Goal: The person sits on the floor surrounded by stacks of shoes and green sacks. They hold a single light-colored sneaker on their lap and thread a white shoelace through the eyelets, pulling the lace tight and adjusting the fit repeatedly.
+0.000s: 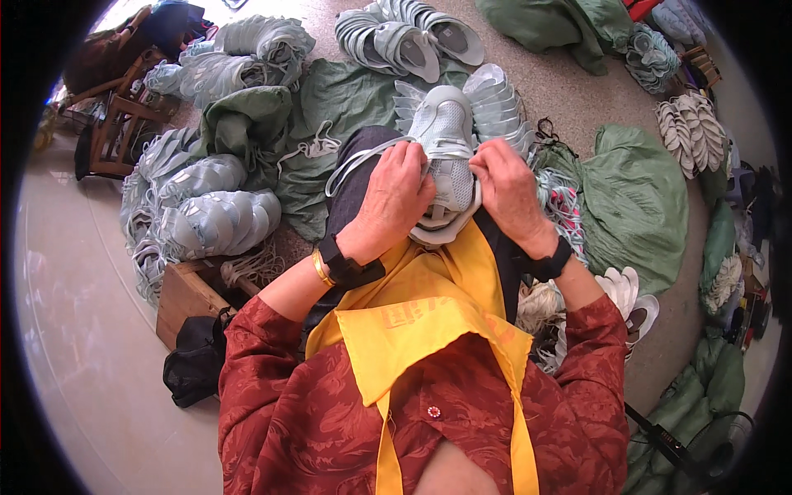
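Observation:
A pale grey shoe upper (450, 120) of mesh lies over my lap, toe pointing away, its opening toward me. At its left side my left hand (392, 194) is closed in a pinch on a white shoelace (351, 161), which loops out to the left. On the other side my right hand (513, 194) is closed too, fingertips pressed together against the upper's right edge; what they pinch is hidden. Laces cross the middle of the upper between my hands. A yellow apron (412, 326) covers my lap beneath it.
Stacked pale uppers (219, 223) lie at left, with more stacks (396, 41) at the far side. Green cloth sacks (635, 198) spread on both sides. A wooden box (186, 301) stands near my left elbow; bundled laces (561, 202) lie at right.

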A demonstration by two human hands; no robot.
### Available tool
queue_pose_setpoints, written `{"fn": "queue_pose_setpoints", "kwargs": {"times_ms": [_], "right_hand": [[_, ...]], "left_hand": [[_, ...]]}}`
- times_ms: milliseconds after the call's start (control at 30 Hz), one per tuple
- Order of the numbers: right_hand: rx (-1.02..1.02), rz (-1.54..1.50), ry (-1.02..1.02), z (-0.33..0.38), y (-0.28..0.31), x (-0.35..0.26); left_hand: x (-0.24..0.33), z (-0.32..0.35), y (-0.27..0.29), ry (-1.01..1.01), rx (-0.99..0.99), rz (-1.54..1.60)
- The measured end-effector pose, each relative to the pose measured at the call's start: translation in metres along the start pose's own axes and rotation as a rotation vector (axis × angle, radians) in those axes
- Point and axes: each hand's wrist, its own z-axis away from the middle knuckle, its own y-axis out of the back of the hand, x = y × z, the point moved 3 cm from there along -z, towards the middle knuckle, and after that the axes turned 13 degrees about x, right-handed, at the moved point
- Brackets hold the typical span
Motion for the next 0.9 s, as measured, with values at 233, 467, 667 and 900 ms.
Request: {"fn": "queue_pose_setpoints", "kwargs": {"times_ms": [233, 467, 667, 900], "right_hand": [[-0.103, -0.246, -0.229, -0.002, -0.020, -0.033], [-0.143, 0.044, -0.135, -0.003, -0.054, -0.019], [-0.095, -0.080, -0.089, -0.012, -0.043, -0.019], [-0.160, -0.859, -0.695, -0.039, 0.065, -0.021]], "left_hand": [[-0.012, 0.003, 0.001, 0.152, 0.000, 0.118], [-0.011, 0.000, 0.002, 0.007, 0.097, 0.078], [-0.005, -0.005, 0.005, -0.050, 0.100, 0.098], [-0.006, -0.004, 0.007, 0.047, 0.033, 0.112]]}}
